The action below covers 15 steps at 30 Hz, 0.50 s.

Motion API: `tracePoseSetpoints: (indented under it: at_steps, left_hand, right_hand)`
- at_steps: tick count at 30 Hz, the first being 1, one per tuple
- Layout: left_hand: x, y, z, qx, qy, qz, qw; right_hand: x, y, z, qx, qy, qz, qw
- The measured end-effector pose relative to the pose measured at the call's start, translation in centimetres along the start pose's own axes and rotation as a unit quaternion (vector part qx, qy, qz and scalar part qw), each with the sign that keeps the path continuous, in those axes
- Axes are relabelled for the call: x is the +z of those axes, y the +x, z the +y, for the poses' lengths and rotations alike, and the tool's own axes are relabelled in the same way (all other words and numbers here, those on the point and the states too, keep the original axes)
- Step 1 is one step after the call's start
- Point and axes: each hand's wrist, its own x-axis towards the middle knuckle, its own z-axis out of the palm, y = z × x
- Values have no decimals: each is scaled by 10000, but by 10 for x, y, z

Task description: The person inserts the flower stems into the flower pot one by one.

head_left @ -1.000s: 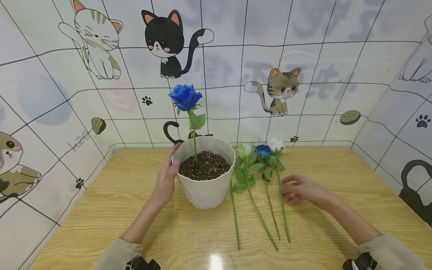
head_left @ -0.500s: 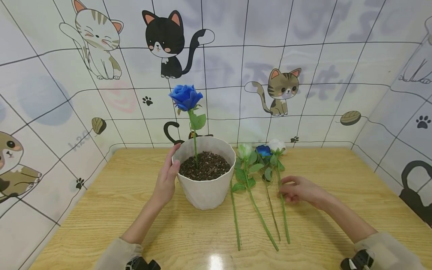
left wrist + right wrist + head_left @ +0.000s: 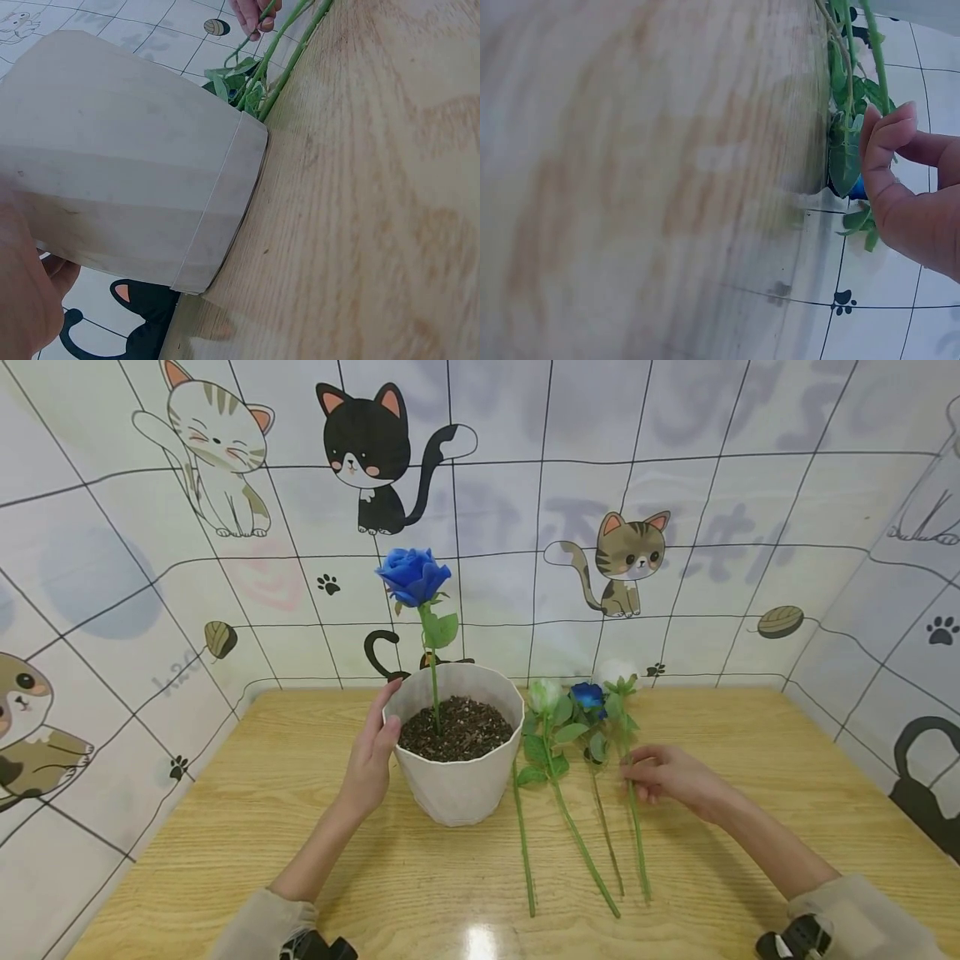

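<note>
A blue rose (image 3: 413,578) stands upright in the dark soil of a white flowerpot (image 3: 453,797). My left hand (image 3: 367,760) holds the pot's left side, thumb by the rim. Right of the pot, my right hand (image 3: 671,779) pinches the green stem of a white rose (image 3: 619,673) between thumb and fingers. In the right wrist view that stem (image 3: 877,56) runs up from the fingertips, apart from the tabletop there. Beside it lie another blue rose (image 3: 587,696), a greenish-white rose (image 3: 545,696) and a further green stem (image 3: 524,852) whose bloom is hidden behind the pot.
Everything is on a wooden table (image 3: 262,793) with light grain. A white cloth with cartoon cats (image 3: 367,452) and black grid lines hangs behind and at both sides, meeting the table's back edge.
The right hand has moved slightly left and closed its fingers on the white rose's stem. That rose has risen and shifted a little. The left hand and pot stay put.
</note>
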Motion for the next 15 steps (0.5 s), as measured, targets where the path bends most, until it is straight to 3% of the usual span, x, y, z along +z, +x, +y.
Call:
tracePoseSetpoints:
  at_steps: [15]
  left_hand:
    - [0,0,-1,23,-16,38,10000]
  right_hand:
    - [-8,-10,-28,-440,-302,734,9959]
